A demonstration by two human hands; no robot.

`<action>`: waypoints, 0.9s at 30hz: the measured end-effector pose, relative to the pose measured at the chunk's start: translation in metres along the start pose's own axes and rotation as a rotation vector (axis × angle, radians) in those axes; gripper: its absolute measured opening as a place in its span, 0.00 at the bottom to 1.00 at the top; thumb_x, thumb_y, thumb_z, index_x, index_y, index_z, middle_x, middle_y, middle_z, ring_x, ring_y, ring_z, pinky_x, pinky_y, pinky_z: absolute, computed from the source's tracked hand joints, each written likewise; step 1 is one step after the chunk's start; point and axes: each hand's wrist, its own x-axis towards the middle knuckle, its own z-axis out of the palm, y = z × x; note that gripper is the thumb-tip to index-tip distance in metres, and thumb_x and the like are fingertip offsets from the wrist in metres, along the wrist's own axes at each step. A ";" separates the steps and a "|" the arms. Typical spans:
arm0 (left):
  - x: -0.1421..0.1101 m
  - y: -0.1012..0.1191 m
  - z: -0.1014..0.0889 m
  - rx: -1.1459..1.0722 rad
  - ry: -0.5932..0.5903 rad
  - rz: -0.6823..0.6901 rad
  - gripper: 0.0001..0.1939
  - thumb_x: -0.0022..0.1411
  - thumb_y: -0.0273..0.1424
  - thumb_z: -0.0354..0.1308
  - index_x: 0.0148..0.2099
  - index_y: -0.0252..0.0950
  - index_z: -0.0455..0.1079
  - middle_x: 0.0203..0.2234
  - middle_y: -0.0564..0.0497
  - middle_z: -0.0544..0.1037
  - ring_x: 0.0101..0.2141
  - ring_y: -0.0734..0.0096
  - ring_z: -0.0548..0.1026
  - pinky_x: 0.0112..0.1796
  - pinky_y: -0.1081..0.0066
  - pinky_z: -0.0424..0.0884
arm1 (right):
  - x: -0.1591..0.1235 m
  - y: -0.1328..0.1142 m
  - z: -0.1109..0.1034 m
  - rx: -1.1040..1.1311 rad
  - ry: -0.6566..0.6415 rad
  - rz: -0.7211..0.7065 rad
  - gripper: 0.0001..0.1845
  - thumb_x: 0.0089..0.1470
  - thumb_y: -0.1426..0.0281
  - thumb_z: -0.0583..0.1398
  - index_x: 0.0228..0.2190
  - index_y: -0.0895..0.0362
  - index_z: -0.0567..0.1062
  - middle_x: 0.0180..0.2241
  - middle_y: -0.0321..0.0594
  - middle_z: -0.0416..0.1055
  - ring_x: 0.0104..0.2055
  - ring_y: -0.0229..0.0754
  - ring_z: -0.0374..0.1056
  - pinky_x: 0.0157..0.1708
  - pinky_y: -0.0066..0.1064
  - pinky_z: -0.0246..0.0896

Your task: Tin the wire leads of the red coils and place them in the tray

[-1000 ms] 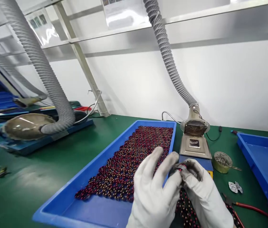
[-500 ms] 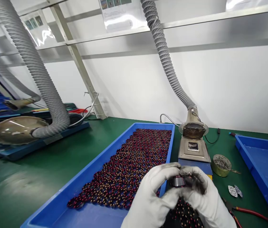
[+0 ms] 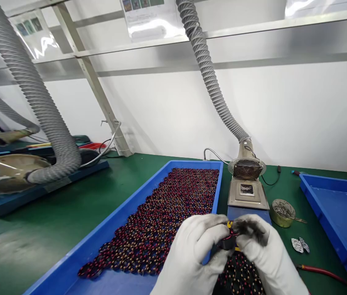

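tray [image 3: 108, 283]: smooth plastic, soft sheen; left glove [image 3: 188, 254] and right glove [image 3: 264, 248]: matt cloth, darkly smudged; desk [image 3: 118, 180]: smooth, faintly glossy; hose [image 3: 206, 69]: ribbed, plastic-looking; foil pieces [image 3: 297, 245]: crumpled, shiny metal; heater base [image 3: 235, 196]: dull metal.

White hands [image 3: 188, 254] [image 3: 267, 250], black-and-red part [image 3: 227, 243], blue tray [image 3: 112, 282], green tabletop [image 3: 53, 229]

Bright light is whitening the wall [image 3: 299, 119] — glare is streaking the sheet [image 3: 151, 22] at twelve o'clock, the table [image 3: 10, 241] at eight — distortion is stretching the hose [image 3: 35, 90] at ten.
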 end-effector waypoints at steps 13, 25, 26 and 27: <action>0.000 0.003 -0.004 0.113 0.053 0.038 0.08 0.56 0.22 0.51 0.39 0.35 0.64 0.36 0.47 0.74 0.39 0.66 0.71 0.40 0.64 0.69 | -0.002 0.001 0.005 0.086 0.254 0.021 0.12 0.32 0.73 0.69 0.27 0.56 0.78 0.28 0.41 0.76 0.29 0.41 0.72 0.30 0.28 0.69; -0.002 -0.007 0.000 -0.402 0.029 -0.171 0.07 0.59 0.30 0.55 0.41 0.41 0.69 0.35 0.50 0.77 0.35 0.69 0.74 0.35 0.72 0.72 | -0.009 0.015 0.023 0.631 0.071 0.455 0.14 0.34 0.71 0.70 0.29 0.56 0.77 0.29 0.37 0.75 0.30 0.34 0.69 0.37 0.26 0.65; -0.001 -0.008 0.000 -0.475 0.050 -0.210 0.06 0.58 0.31 0.55 0.38 0.41 0.71 0.32 0.51 0.77 0.33 0.69 0.75 0.33 0.74 0.72 | -0.009 0.014 0.024 0.646 0.039 0.467 0.13 0.35 0.71 0.70 0.28 0.56 0.76 0.27 0.36 0.74 0.28 0.35 0.69 0.35 0.29 0.66; -0.001 -0.009 -0.001 -0.545 0.076 -0.267 0.05 0.58 0.32 0.55 0.34 0.41 0.73 0.30 0.51 0.77 0.31 0.69 0.75 0.31 0.75 0.72 | -0.008 0.014 0.026 0.657 0.011 0.481 0.12 0.35 0.71 0.70 0.27 0.56 0.76 0.25 0.36 0.74 0.27 0.36 0.69 0.34 0.31 0.67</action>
